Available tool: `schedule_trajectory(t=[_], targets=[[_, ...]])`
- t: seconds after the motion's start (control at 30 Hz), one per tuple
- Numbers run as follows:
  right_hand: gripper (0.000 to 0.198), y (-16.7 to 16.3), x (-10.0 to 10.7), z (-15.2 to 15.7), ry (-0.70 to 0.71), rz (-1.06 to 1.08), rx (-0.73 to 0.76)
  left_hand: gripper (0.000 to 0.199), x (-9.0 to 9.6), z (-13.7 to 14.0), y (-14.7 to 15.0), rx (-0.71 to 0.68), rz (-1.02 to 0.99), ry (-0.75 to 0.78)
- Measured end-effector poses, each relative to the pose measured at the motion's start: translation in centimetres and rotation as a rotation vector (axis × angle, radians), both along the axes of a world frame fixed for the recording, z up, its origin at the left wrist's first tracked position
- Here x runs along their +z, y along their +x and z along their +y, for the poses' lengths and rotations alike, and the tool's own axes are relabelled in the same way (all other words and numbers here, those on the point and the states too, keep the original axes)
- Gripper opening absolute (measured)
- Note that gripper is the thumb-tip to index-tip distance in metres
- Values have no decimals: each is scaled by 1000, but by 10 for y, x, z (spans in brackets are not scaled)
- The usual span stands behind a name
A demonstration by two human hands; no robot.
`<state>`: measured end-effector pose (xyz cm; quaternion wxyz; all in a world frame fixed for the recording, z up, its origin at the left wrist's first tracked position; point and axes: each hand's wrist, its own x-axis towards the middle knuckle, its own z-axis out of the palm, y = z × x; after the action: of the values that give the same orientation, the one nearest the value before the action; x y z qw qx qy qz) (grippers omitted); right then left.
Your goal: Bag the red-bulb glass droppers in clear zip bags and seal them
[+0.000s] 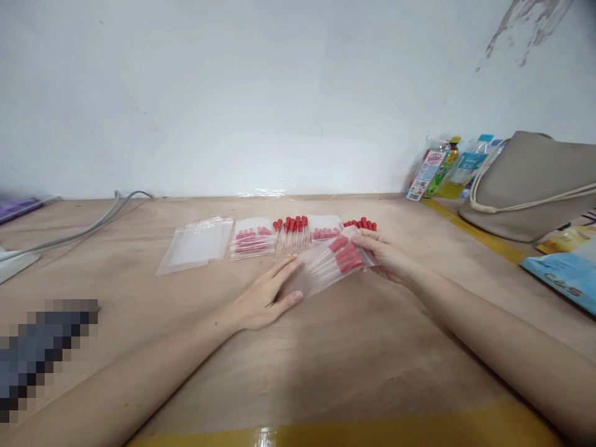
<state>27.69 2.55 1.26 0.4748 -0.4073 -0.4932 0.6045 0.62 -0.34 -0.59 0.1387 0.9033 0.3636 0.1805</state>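
My right hand pinches the top end of a clear zip bag, tilted above the table. Inside it lie several thin pale stems with red tops, which look like droppers. My left hand is open by the bag's left edge, thumb apart from the fingers; whether it touches the bag I cannot tell. Behind the hands are loose red-topped droppers, with more red tops partly hidden by my right hand. Filled bags are stacked left of the loose ones, and another filled bag lies to the right.
Flat, unfilled zip bags lie on the wooden table at left. A grey cable and a blurred-out dark object are further left. On the right stand bottles, a carton, a grey bag and a blue packet.
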Motion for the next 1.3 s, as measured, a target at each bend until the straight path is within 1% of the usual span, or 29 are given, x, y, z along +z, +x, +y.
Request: schedule_trajectory(t=[0.17, 0.23, 0.27, 0.37, 0.5, 0.6, 0.67, 0.7, 0.77, 0.83, 0.9, 0.97, 1.03, 1.1, 1.17, 1.2, 1.23, 1.3], targets=[[9, 11, 18, 16, 141, 96, -200, 61, -2, 0, 1, 24, -2, -27], [5, 5, 20, 25, 150, 149, -277, 61, -2, 0, 1, 26, -7, -22], [5, 0, 20, 29, 132, 185, -318, 61, -1, 0, 1, 27, -7, -20], [14, -21, 12, 40, 36, 290, -408, 60, -1, -1, 1, 28, 7, -22], [18, -44, -2, 45, -98, 285, -456, 58, -1, -1, 1, 27, 13, -21], [14, -45, -4, 36, -131, 209, -417, 55, -1, 0, 0, 8, 7, -16], [13, -39, -4, 28, -152, 70, -326, 54, -2, 0, -1, 5, 10, -21], [16, -35, -5, 24, -158, -26, -268, 53, -2, 0, 0, 3, 10, -20], [25, -27, -9, 16, -124, -206, -178, 50, -3, -1, 1, 2, -7, 3], [33, -19, -18, 10, -18, -339, -139, 44, -3, -1, 2, 29, -63, 82], [38, -14, -26, 5, 135, -457, -115, 36, -1, 2, 1, 122, -163, 217], [40, -11, -33, 1, 262, -562, -62, 28, 2, 9, -5, 278, -279, 361], [41, -10, -36, -1, 329, -625, -14, 24, 7, 21, -18, 477, -350, 467], [41, -10, -36, -2, 339, -648, 5, 25, 11, 36, -37, 714, -318, 537], [42, -10, -36, -2, 339, -655, 5, 32, 13, 52, -59, 928, -188, 522], [42, -9, -36, -2, 341, -653, 6, 38, 12, 59, -70, 994, -99, 485], [42, -9, -36, -1, 342, -651, 10, 44, 10, 66, -80, 1032, 3, 418], [43, -9, -36, -1, 342, -645, 17, 56, 5, 77, -96, 1068, 191, 201]])
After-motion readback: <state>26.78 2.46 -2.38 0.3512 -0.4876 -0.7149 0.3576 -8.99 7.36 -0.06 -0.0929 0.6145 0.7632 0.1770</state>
